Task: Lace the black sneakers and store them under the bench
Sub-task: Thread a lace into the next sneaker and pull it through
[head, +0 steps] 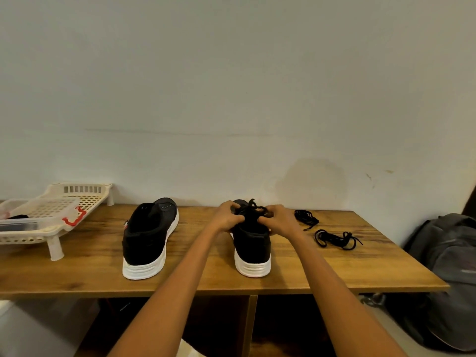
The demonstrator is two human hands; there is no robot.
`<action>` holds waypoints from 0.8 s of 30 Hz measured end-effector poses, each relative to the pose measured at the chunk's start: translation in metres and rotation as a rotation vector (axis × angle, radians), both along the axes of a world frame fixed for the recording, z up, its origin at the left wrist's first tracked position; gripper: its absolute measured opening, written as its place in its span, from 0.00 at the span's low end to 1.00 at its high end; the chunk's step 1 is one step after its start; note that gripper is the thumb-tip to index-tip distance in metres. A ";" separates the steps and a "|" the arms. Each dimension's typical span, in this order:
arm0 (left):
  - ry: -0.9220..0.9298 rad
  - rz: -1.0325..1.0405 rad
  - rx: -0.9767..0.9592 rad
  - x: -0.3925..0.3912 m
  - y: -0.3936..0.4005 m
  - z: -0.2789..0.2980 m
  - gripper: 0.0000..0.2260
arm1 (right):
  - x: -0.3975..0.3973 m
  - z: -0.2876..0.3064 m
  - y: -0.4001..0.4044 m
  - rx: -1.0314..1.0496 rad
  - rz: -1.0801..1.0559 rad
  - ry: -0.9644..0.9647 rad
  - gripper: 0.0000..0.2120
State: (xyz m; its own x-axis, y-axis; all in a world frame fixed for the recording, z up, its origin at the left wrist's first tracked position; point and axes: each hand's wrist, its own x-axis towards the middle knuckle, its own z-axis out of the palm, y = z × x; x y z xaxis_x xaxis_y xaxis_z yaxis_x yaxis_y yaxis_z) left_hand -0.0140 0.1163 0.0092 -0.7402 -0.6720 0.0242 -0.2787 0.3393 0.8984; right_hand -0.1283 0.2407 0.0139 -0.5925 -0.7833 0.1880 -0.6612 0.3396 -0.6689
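I'm lacing the right-hand black canvas sneaker with the white sole (252,243), which stands heel toward me on the brown wooden bench top (296,269). My left hand (226,216) and right hand (277,219) both pinch its black lace (253,208) over the tongue. The other black sneaker (148,235) sits to the left, apparently unlaced (two loose black laces (332,238) lie on the right). Next, I judge, comes threading onward, keeping both ends even.
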 end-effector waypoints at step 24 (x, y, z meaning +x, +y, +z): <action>-0.329 0.638 -0.555 0.245 -0.137 0.073 0.13 | 0.256 0.069 -0.215 -0.212 0.390 0.199 0.12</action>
